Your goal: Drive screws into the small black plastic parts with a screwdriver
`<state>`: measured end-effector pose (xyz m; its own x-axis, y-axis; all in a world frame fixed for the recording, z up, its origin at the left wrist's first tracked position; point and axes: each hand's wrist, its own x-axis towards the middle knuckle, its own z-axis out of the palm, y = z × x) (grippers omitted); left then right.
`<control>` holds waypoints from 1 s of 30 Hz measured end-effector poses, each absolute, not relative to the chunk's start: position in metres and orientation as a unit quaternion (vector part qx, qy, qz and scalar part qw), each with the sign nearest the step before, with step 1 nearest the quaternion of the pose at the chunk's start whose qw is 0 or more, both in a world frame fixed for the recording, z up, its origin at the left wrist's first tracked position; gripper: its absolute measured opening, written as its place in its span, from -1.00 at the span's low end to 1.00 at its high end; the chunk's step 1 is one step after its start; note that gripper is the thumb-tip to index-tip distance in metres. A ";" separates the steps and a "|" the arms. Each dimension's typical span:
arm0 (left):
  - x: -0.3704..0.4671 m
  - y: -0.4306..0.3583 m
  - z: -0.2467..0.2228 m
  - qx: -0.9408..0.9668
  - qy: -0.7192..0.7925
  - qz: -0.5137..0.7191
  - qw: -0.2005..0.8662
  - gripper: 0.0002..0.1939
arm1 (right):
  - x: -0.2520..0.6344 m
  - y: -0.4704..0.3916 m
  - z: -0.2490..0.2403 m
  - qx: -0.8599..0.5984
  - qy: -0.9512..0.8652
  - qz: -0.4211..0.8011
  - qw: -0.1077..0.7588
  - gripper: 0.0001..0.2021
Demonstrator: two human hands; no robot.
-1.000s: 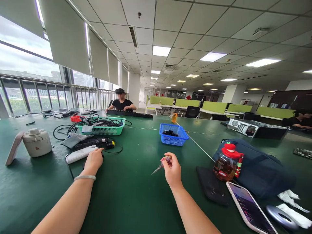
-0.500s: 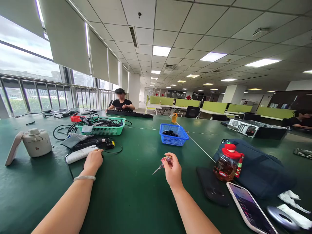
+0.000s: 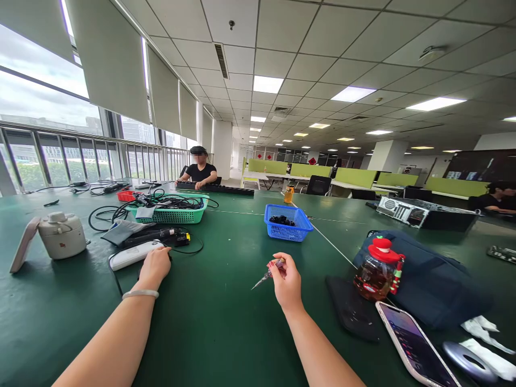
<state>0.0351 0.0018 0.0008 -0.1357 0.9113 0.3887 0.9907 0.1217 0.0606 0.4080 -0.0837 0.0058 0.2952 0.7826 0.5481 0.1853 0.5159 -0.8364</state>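
Head view, and I'm looking down over both hands. On the right, my right hand [image 3: 287, 285] is gripping what looks like a slim screwdriver [image 3: 262, 280], its bare tip pointing down and left, nearer me than the blue basket [image 3: 288, 232]. I'm not able to tell whether that tip is touching the surface [image 3: 217, 328]; if it is, a careless push could be scratching the green top or skidding sideways. That pinch is looking light, so a knock could be twisting the handle loose. Over left, my left hand [image 3: 156, 264] is resting at the end of the white case [image 3: 131, 256]; its grip is hiding underneath, so I can't tell whether it's closed. A cord [image 3: 116, 282] is trailing nearby, and a sudden pull could be snagging it.
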 end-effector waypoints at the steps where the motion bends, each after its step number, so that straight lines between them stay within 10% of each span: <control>1: 0.035 0.002 0.001 -0.645 -0.738 -0.151 0.129 -0.47 | 0.408 -0.084 0.006 -0.440 -0.550 0.222 0.674 -0.76; 30: 0.035 -0.001 0.004 -0.635 -0.752 -0.136 0.115 -0.44 | 0.408 -0.084 0.006 -0.438 -0.549 0.226 0.675 -0.76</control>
